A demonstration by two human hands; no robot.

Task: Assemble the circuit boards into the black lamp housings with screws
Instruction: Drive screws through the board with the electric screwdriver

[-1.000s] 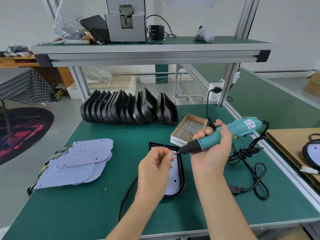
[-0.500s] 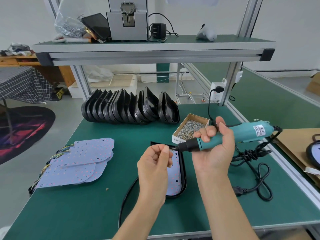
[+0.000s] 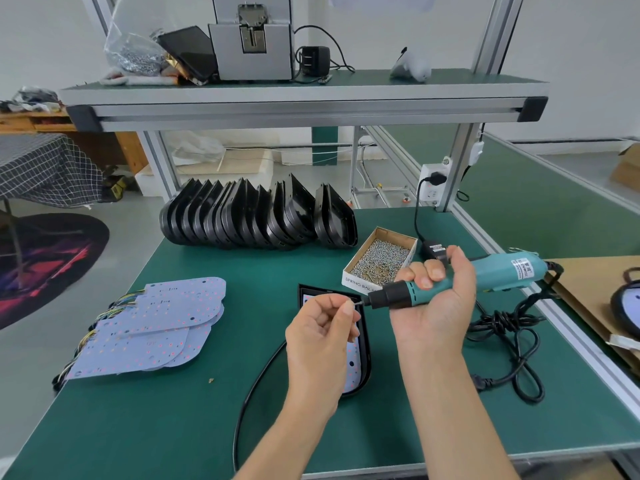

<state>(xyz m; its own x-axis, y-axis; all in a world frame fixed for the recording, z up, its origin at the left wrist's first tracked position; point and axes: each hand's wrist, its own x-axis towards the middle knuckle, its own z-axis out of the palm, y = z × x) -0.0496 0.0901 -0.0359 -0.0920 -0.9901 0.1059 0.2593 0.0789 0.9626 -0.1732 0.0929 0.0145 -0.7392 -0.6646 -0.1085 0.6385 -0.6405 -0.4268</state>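
My right hand grips a teal electric screwdriver, held level with its black nose pointing left. My left hand pinches a small screw against the bit's tip. Both hands hover above a black lamp housing lying flat on the green mat with a pale blue circuit board inside; my left hand hides most of it. A cardboard box of screws stands just behind. A pile of circuit boards with coloured wires lies at the left. A row of empty black housings stands on edge at the back.
The screwdriver's black cable lies coiled on the mat at the right, running to a wall socket. A black cord trails from the housing toward the front edge. An aluminium shelf spans overhead. A cardboard sheet with another lamp lies at far right.
The screwdriver has swung level and its tip has moved left. My left hand's pinched fingers have met the bit's tip, where before they were apart.
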